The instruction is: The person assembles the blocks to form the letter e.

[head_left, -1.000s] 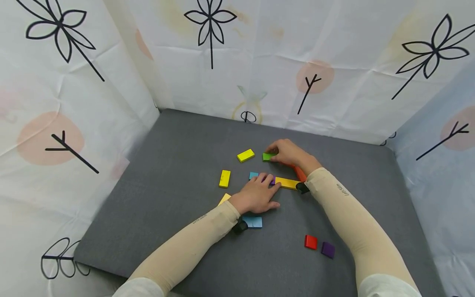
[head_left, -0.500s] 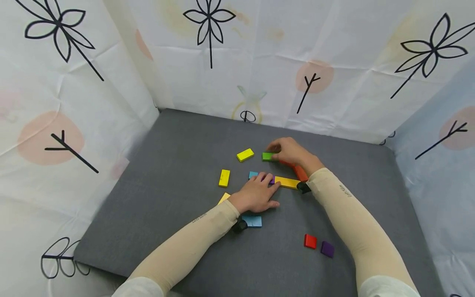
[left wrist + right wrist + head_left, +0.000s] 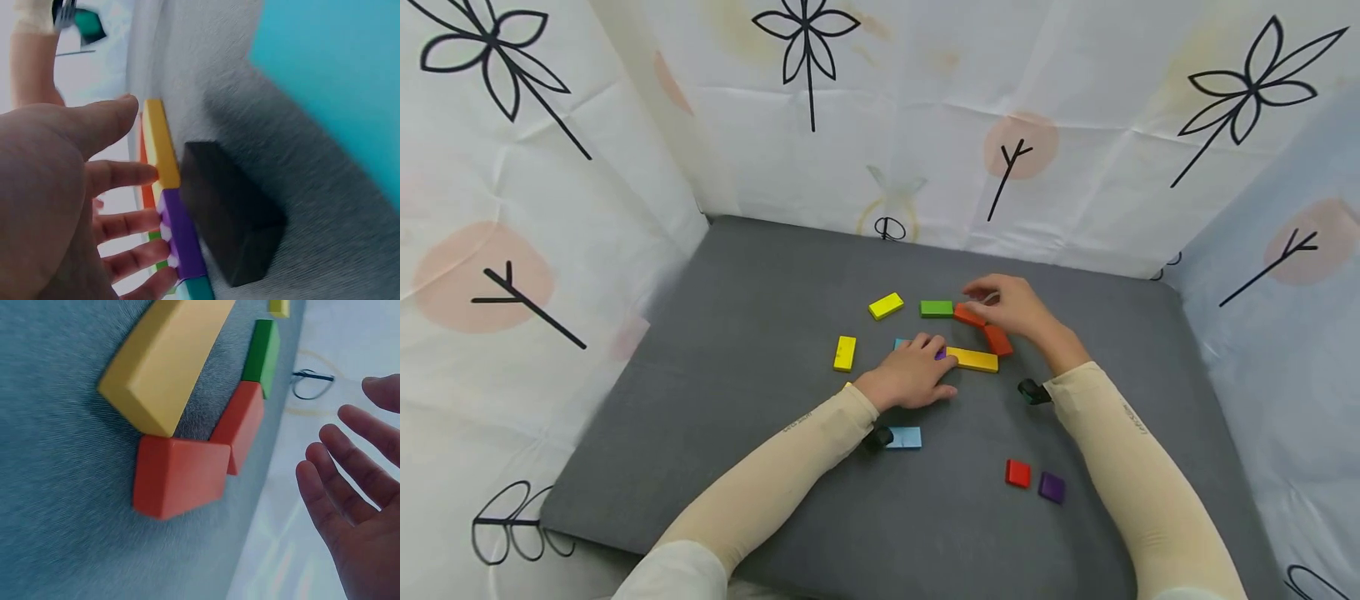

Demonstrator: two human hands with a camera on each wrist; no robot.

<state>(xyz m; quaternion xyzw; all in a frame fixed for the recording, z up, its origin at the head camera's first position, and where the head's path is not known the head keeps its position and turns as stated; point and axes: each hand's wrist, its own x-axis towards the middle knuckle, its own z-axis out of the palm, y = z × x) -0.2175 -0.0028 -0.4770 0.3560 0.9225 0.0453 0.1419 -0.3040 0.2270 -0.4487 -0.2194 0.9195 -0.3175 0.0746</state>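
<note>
My left hand lies over a row of blocks, its extended fingertips touching a purple block and the end of a long orange-yellow block. A teal block continues that row past the purple one. In the left wrist view a black block lies beside the row; the hand hides it from the head view. My right hand hovers with loosely bent, empty fingers near two orange-red blocks. These form a bend from the orange-yellow block's end toward a green block.
Two yellow blocks lie left of the arrangement, and a pale one is mostly covered by the left wrist. A light blue block is nearer the front. A red square and a purple square lie front right. Patterned cloth surrounds the grey table.
My right hand has let go of the green block and moved right, uncovering it and the orange-red blocks. The left hand stays over the row. The head view has shifted slightly.
</note>
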